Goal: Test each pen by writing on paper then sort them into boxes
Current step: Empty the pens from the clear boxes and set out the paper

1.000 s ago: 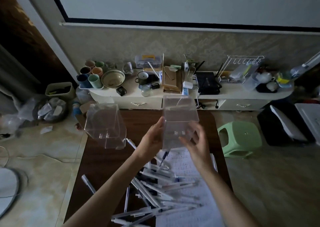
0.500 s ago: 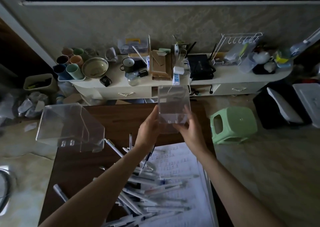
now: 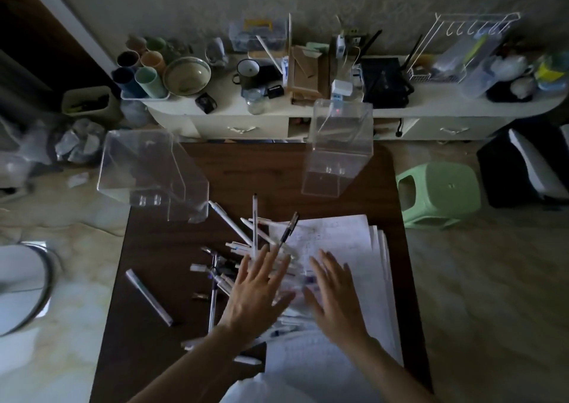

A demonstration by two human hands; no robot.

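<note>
- Head view: the left hand and right hand hover side by side over the near middle of the dark brown wooden surface. Their fingers are straight and spread, and they grip nothing. Both hands are blurred, so whether they touch what lies beneath cannot be told.
- A loose pile of white-barrelled pens lies criss-crossed under and just beyond the hands. A black pen lies slanted at the pile's far edge, partly over the paper.
- A stack of white written-on paper sheets lies just right of the pile, with the right hand above it.
- A single pale pen lies apart, left of the pile.
- A wide clear plastic box sits at the far left corner and overhangs the edge. A tall clear plastic box stands at the far right.
- A pale green plastic stool stands on the floor to the right. A cluttered white low cabinet runs along the wall.
</note>
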